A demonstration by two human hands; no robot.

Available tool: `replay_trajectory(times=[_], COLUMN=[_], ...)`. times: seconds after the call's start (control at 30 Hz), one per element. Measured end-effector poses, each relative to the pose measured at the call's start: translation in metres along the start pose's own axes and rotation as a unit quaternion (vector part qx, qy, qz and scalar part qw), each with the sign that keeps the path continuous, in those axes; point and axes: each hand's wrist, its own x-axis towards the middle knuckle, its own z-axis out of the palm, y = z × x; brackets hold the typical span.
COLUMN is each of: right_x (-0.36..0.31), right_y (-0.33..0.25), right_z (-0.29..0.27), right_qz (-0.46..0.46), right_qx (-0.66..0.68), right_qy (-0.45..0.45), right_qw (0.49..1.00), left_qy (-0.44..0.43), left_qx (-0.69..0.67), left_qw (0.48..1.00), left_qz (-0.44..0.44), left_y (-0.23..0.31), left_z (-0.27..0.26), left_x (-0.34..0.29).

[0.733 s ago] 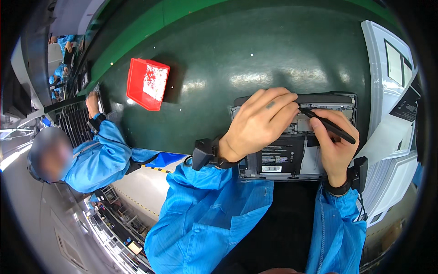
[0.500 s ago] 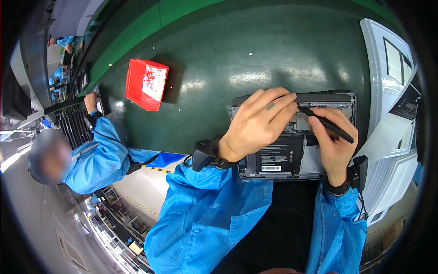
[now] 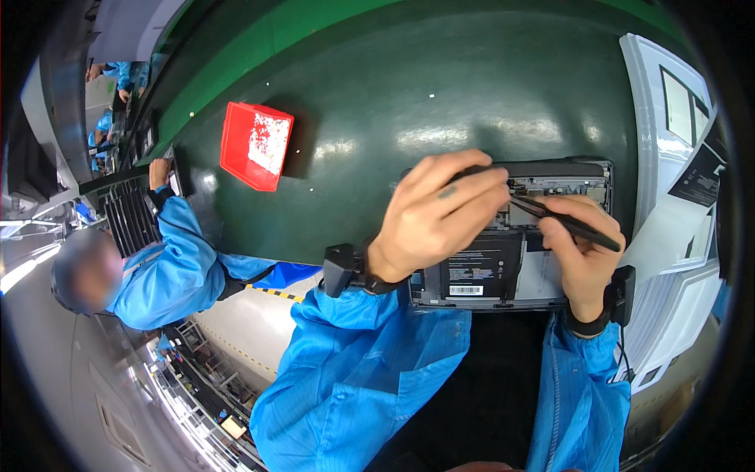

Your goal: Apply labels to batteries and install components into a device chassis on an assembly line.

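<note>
My R hand (image 3: 582,250) is clamped on slim matte-black tweezers (image 3: 580,226), thumb vs. fingers around mid-shaft, prongs apart at the tips, over the bare innards of a flat grey-and-black laptop base w/ its cover off (image 3: 491,305). My L hand (image 3: 440,214) has its fingers bunched just beside those tips, over the base's far part; can't tell if they pinch anything, b/c the knuckles hide what's under them. Tweezers should be light & springy, maybe a bit slick, so mid-shaft is the spot to hold. The base, on the dark green tabletop (image 3: 370,86) right in front of me, is prob. stiff & fairly heavy overall but fragile inside: I'd take it by the rim, off the boards & the flat black battery pack (image 3: 476,263). Vs. 0.7 s ago, R hand & tweezers have shifted slightly right & toward me, the prongs now showing spread, & a dark strip (image 3: 469,170) shows betw. my L fingers. Farther out: red plastic bin w/ tiny white bits (image 3: 240,149) to the left, stacked white plastic trays (image 3: 646,94) to the right, a co-worker's blue sleeve (image 3: 181,263) far left.
</note>
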Motion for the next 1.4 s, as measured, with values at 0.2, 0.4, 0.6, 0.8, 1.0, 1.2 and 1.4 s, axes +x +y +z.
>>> replay_trajectory(times=[0.2, 0.4, 0.6, 0.8, 1.0, 1.2, 1.4], right_x=[-0.008, -0.006, -0.005, -0.002, 0.000, 0.000, 0.001], right_y=[-0.003, -0.002, -0.003, -0.005, -0.003, -0.006, -0.005], right_z=[-0.003, 0.002, 0.003, 0.006, 0.003, 0.003, 0.006], right_qz=[0.098, 0.098, 0.095, 0.086, 0.081, 0.114, 0.105], right_qx=[0.075, 0.034, -0.005, -0.019, 0.022, 0.025, 0.007], right_qy=[0.100, 0.096, 0.099, 0.083, 0.077, 0.087, 0.091], right_qw=[0.987, 0.990, 0.991, 0.993, 0.993, 0.989, 0.990], left_qy=[0.118, 0.068, -0.004, -0.006, -0.014, -0.001, 0.002], left_qx=[0.237, 0.367, 0.153, 0.019, 0.008, -0.024, -0.018], left_qw=[0.952, 0.870, 0.969, 0.994, 0.996, 0.992, 0.990], left_qz=[-0.154, -0.322, -0.194, -0.111, -0.093, -0.120, -0.137], left_y=[-0.031, -0.041, 0.010, 0.012, 0.010, 0.014, 0.016], left_z=[-0.061, -0.107, -0.031, 0.014, 0.015, 0.018, 0.020], left_x=[-0.021, -0.059, -0.016, 0.003, 0.005, 0.005, 0.004])
